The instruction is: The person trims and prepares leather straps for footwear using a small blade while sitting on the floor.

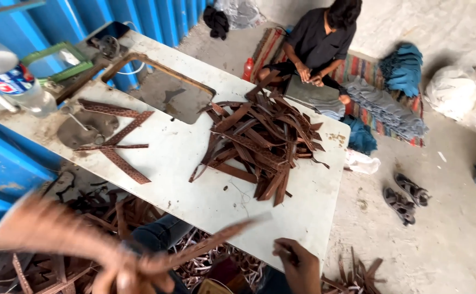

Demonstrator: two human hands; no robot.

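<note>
My left hand point(131, 275) is low at the bottom edge, blurred, and grips brown leather strips point(58, 231) that fan out left and right from it. My right hand point(299, 264) hovers at the near edge of the white table point(178, 158); its fingers look curled around something thin, but I cannot make out what. A big heap of brown leather strips point(262, 141) lies on the table's middle. A few patterned strips point(119, 136) lie crossed on the left side of the table.
A plastic bottle point(9, 76) stands at the table's far left corner beside a blue metal wall point(156, 13). Another person point(319, 43) sits on the floor beyond the table by stacked grey cloth point(385, 109). Sandals point(406, 196) lie on the floor. Leather scraps point(357, 272) litter the ground.
</note>
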